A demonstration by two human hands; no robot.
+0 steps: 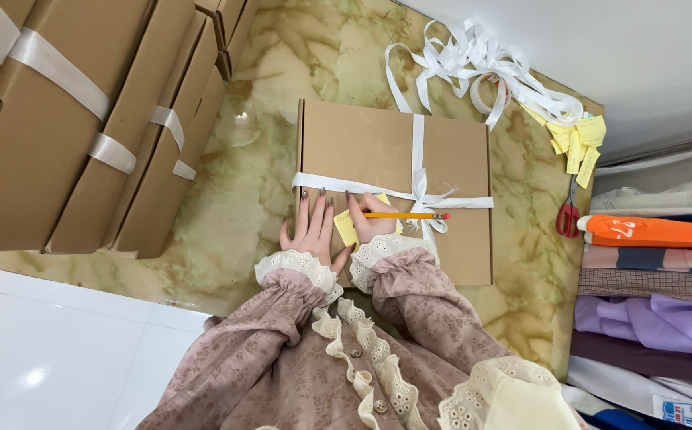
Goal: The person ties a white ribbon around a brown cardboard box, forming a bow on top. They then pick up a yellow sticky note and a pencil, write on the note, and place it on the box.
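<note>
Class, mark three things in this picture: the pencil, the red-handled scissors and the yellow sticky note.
pencil (pixel 401 215), head view, middle of its orange shaft.
red-handled scissors (pixel 568 218), head view, on the red handles.
yellow sticky note (pixel 346 231), head view, the bare part between the two hands.

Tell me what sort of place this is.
Probably a small packing area for clothing orders. A flat brown cardboard box tied with white ribbon lies on the floor, similar ribbon-tied cardboard boxes stand stacked at left, and folded garments in many colours are piled at right.
</note>
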